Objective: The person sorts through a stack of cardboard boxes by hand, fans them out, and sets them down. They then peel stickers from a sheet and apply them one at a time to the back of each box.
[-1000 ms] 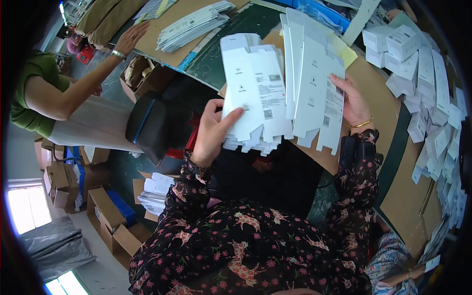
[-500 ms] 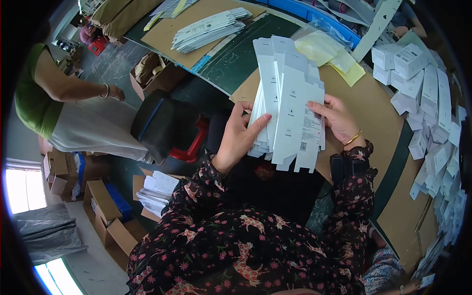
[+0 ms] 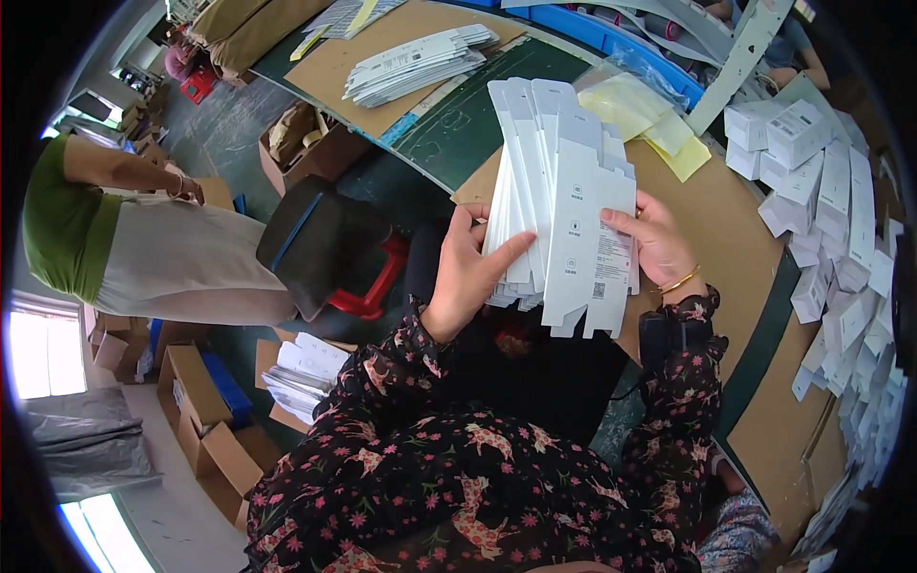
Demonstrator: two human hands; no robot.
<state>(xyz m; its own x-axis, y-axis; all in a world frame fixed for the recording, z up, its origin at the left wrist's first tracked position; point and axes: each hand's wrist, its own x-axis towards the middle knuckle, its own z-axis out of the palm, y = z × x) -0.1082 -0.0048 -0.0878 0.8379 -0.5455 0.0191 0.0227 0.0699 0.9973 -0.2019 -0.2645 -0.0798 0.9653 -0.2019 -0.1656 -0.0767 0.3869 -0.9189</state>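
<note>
Between my two hands is a fanned stack of flat white cartons (image 3: pixel 583 220), unfolded, with tabs at both ends and small dark print. My left hand (image 3: pixel 466 272) grips the stack's left side, its thumb lying across the front. On the right edge, my right hand (image 3: pixel 659 244) holds the front carton, thumb on its face and fingers behind. The stack is held over the near edge of the table, its lower end above my lap. Farther off on the table lies another pile of flat white cartons (image 3: pixel 415 65).
Many folded white boxes (image 3: pixel 800 124) are heaped along the right. Yellow sheets (image 3: pixel 683 158) lie beyond the stack. A dark chair (image 3: pixel 320 239) with a red frame stands to the left, near a person in a green top (image 3: pixel 72 215). An open carton (image 3: pixel 304 368) holds more flat cartons.
The stack has fanned out a little wider, and its front carton sits slightly farther right. Both hands keep their grip. The person at the left has turned and shifted.
</note>
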